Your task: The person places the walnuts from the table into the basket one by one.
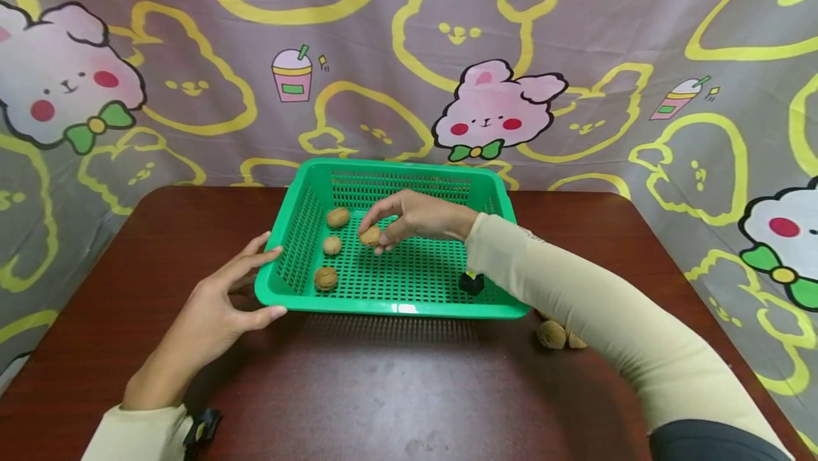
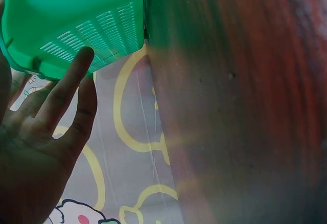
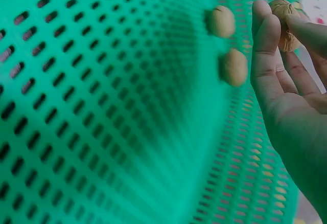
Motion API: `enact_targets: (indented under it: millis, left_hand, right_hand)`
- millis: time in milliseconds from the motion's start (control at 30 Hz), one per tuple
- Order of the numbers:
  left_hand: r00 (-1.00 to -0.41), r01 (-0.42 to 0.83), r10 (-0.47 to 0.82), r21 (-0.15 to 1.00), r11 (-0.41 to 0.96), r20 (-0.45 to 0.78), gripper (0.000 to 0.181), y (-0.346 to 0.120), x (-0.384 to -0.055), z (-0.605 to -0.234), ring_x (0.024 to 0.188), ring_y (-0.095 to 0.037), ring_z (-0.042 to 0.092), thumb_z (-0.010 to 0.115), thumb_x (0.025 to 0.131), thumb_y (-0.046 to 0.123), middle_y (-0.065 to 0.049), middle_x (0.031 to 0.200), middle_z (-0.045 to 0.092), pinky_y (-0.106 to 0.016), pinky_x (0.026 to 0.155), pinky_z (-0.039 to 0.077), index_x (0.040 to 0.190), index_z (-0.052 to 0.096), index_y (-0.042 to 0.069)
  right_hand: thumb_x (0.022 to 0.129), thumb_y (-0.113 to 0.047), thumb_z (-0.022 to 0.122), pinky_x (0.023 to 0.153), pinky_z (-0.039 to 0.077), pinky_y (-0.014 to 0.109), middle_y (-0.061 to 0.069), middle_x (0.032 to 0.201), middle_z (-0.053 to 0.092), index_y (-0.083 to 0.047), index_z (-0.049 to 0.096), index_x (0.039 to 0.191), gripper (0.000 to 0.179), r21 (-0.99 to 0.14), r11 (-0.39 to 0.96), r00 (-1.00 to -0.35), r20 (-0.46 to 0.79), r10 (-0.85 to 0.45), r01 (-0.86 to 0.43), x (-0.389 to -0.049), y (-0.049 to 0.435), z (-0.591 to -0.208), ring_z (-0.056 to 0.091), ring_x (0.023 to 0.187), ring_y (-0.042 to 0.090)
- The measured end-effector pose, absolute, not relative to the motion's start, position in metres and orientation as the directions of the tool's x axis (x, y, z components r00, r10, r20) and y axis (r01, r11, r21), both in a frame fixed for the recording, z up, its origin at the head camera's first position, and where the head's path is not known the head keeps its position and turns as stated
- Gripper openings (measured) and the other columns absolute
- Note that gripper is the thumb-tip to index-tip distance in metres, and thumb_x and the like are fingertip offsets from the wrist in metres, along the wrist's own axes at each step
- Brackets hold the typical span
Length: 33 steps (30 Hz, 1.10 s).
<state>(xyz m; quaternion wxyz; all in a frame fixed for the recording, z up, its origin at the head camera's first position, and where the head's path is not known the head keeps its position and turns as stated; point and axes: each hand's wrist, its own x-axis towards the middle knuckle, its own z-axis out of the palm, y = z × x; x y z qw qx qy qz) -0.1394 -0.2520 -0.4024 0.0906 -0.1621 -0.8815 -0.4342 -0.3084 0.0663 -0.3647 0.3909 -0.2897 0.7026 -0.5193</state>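
Note:
A green slotted plastic basket (image 1: 402, 307) stands on the table. Inside it, toward its left side, lie three walnuts (image 1: 326, 278), apart from one another. Over the basket's floor my right hand (image 1: 418, 216) pinches another walnut (image 3: 281, 10) between thumb and fingertips; whether that walnut touches the floor I cannot tell. My left hand (image 1: 214, 308) spans the basket's near left corner, thumb at the front rim and a finger at the left rim. In the left wrist view, the fairly straight fingers (image 2: 60, 98) lie along the outside of the basket.
More walnuts (image 1: 551, 334) lie on the dark red-brown table (image 1: 383, 383) at the basket's near right, partly behind the right sleeve (image 1: 588, 290). A cartoon-printed cloth (image 1: 377, 42) hangs behind the table and at its sides.

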Motion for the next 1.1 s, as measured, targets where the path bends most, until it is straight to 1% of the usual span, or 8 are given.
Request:
enact_targets:
  millis: [167,267,400,567,700,833,1000,1100]
  left_hand:
    - [-0.931,0.366,0.208,0.736,0.569,0.301,0.081,-0.253,-0.14,-0.402,0.113,0.022,0.053,0.092,0.079,0.008,-0.012,0.168,0.038,-0.004,0.088,0.047,0.151,0.057,0.014]
    - [-0.931,0.364,0.205,0.732,0.575,0.302,0.081,-0.253,-0.14,-0.402,0.113,0.022,0.052,0.093,0.079,0.008,-0.012,0.168,0.038,-0.003,0.089,0.046,0.151,0.057,0.013]
    - [-0.933,0.36,0.205,0.727,0.584,0.297,0.081,-0.253,-0.139,-0.402,0.113,0.022,0.051,0.093,0.079,0.01,-0.012,0.169,0.038,-0.001,0.091,0.044,0.151,0.057,0.013]
    - [-0.936,0.353,0.204,0.731,0.584,0.288,0.081,-0.253,-0.139,-0.402,0.113,0.019,0.054,0.093,0.079,0.011,-0.011,0.169,0.038,-0.004,0.087,0.048,0.151,0.057,0.014]
    - [-0.934,0.356,0.205,0.735,0.577,0.291,0.081,-0.253,-0.14,-0.403,0.112,0.021,0.053,0.092,0.079,0.009,-0.012,0.169,0.037,-0.005,0.086,0.049,0.152,0.056,0.012]
    - [-0.932,0.362,0.209,0.733,0.576,0.296,0.081,-0.253,-0.14,-0.404,0.114,0.022,0.051,0.092,0.079,0.009,-0.012,0.169,0.037,-0.004,0.088,0.047,0.151,0.057,0.012]
    - [-0.934,0.358,0.209,0.729,0.584,0.291,0.081,-0.254,-0.14,-0.405,0.114,0.022,0.051,0.092,0.08,0.011,-0.01,0.169,0.037,-0.006,0.086,0.05,0.152,0.056,0.014]
    - [-0.935,0.354,0.209,0.727,0.587,0.287,0.081,-0.254,-0.14,-0.406,0.114,0.022,0.051,0.092,0.081,0.012,-0.009,0.17,0.036,-0.008,0.085,0.051,0.152,0.056,0.016]
  right_hand:
    - [0.096,0.01,0.058,0.1,0.057,0.051,0.014,0.13,0.065,-0.001,0.071,0.123,0.032,-0.932,0.363,-0.478,-0.318,-0.819,-0.003,-0.307,0.05,-0.382,0.074,0.102,0.039]
    - [0.096,0.011,0.059,0.094,0.06,0.043,0.013,0.139,0.061,-0.001,0.072,0.123,0.032,-0.92,0.392,-0.465,-0.345,-0.815,-0.004,-0.305,0.044,-0.39,0.076,0.098,0.03]
    - [0.096,0.011,0.059,0.092,0.062,0.04,0.013,0.145,0.058,-0.001,0.072,0.123,0.033,-0.911,0.412,-0.449,-0.357,-0.819,-0.026,-0.302,0.038,-0.395,0.077,0.096,0.028]
    - [0.096,0.012,0.057,0.091,0.062,0.04,0.012,0.144,0.058,-0.001,0.072,0.125,0.035,-0.893,0.447,-0.434,-0.385,-0.815,-0.047,-0.301,0.035,-0.4,0.078,0.094,0.026]
    - [0.097,0.01,0.058,0.091,0.062,0.039,0.011,0.145,0.058,-0.003,0.073,0.125,0.034,-0.881,0.468,-0.425,-0.397,-0.813,-0.073,-0.3,0.035,-0.4,0.078,0.094,0.025]
    - [0.097,0.011,0.056,0.091,0.062,0.039,0.01,0.142,0.06,-0.003,0.073,0.123,0.035,-0.881,0.467,-0.421,-0.397,-0.816,-0.076,-0.301,0.036,-0.401,0.077,0.094,0.026]
    - [0.096,0.014,0.054,0.089,0.063,0.042,0.012,0.137,0.062,-0.001,0.072,0.125,0.038,-0.884,0.46,-0.417,-0.39,-0.821,-0.08,-0.301,0.036,-0.398,0.077,0.09,0.026]
    - [0.094,0.016,0.054,0.089,0.063,0.043,0.012,0.139,0.061,0.0,0.071,0.128,0.041,-0.878,0.472,-0.426,-0.396,-0.813,-0.085,-0.3,0.039,-0.393,0.077,0.089,0.029]
